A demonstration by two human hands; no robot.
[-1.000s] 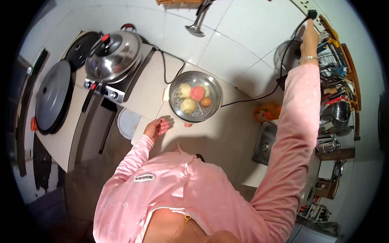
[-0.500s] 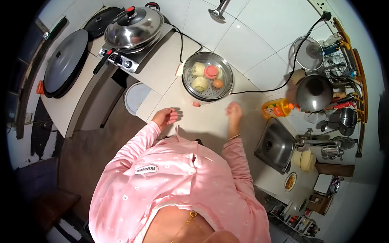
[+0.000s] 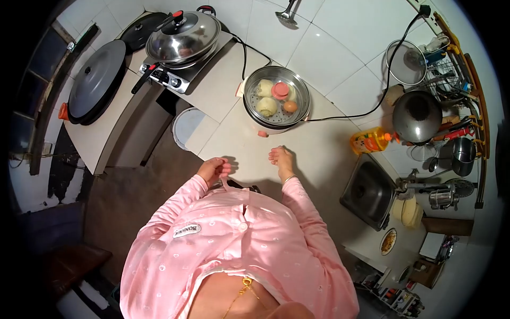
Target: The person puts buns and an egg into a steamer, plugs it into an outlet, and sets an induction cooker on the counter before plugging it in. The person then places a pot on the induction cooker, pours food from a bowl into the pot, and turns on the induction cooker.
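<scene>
An electric steamer pot [image 3: 247, 112] stands on the counter in front of me, its glass lid [image 3: 295, 91] on. Through the glass show several pale buns [image 3: 266, 106] and a brown egg [image 3: 290, 107]; the lid's round pink knob [image 3: 280, 90] covers part of one bun. My left hand [image 3: 213, 169] hovers by the counter's front edge, near my pink top, fingers loosely bent and holding nothing I can see. My right hand [image 3: 281, 160] is over the counter just below the steamer, fingers apart and empty. Neither hand touches the pot.
To the left, a lidded wok [image 3: 183, 40] sits on a cooktop [image 3: 178, 82], beside a large grey pan lid [image 3: 97, 78]. An orange bottle [image 3: 369, 141] stands right of the steamer, above a metal sink [image 3: 367, 191]. A black cord [image 3: 345, 116] runs to the wall socket.
My right hand has moved left and slightly down, closer to my left hand. My left hand has dropped slightly. The whole view has shifted a little; the steamer stays shut under its lid.
</scene>
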